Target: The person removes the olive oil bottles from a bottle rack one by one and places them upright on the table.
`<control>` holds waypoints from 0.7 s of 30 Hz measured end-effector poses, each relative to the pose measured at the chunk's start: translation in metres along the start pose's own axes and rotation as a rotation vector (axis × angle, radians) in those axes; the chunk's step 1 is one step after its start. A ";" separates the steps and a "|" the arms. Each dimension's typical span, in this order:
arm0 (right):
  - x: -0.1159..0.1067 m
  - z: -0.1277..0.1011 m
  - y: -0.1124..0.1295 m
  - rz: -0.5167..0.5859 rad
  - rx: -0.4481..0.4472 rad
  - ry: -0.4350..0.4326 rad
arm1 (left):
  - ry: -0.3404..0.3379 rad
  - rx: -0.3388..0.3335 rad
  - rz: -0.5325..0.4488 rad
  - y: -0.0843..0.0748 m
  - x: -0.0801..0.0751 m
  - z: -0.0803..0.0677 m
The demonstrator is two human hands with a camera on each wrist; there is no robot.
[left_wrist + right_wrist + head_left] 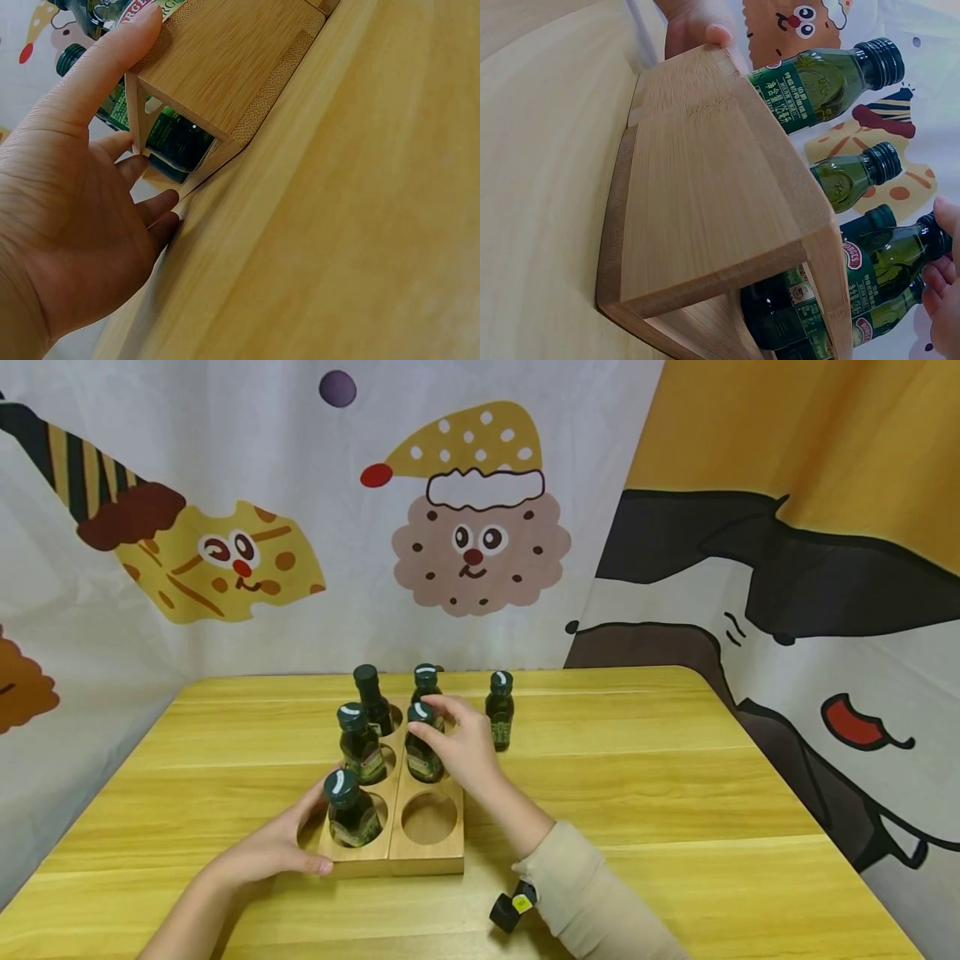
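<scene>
While the right hand (467,750) pinches a bottle (424,762) near its cap between thumb and fingers, the left hand (264,843) curls round the front left corner of the rack (427,867), thumb against its front face. The pinched bottle's lower part is inside the rack's middle right hole; whether its base touches bottom cannot be told. A second bottle (425,675), partly hidden, is at the rack's back right. Three bottles (357,823) fill the rack's left row. Another bottle (500,717) stands on the counter (637,777), right of the rack and apart from it. A printed curtain (300,443) hangs behind the rack.
</scene>
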State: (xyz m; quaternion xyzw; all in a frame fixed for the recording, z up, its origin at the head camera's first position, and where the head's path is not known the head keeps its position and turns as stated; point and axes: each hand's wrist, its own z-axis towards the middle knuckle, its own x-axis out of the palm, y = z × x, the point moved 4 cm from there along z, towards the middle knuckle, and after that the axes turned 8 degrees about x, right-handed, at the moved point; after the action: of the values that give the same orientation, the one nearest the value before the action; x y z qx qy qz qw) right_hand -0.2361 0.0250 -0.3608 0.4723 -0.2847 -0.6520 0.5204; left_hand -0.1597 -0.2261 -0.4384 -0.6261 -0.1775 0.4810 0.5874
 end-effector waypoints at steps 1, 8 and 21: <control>0.000 0.000 0.000 0.002 -0.003 0.002 | 0.000 0.001 -0.001 0.000 0.000 0.000; -0.001 0.000 0.002 -0.038 -0.014 0.026 | 0.002 0.003 -0.007 0.001 -0.001 0.000; -0.013 0.003 0.021 -0.086 -0.044 0.052 | -0.003 -0.017 -0.020 0.004 -0.002 0.001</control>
State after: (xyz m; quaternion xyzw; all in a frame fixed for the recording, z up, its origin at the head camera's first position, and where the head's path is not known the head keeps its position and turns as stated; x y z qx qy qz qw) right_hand -0.2304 0.0311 -0.3369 0.4894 -0.2359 -0.6674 0.5094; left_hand -0.1632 -0.2278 -0.4414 -0.6284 -0.1887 0.4748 0.5866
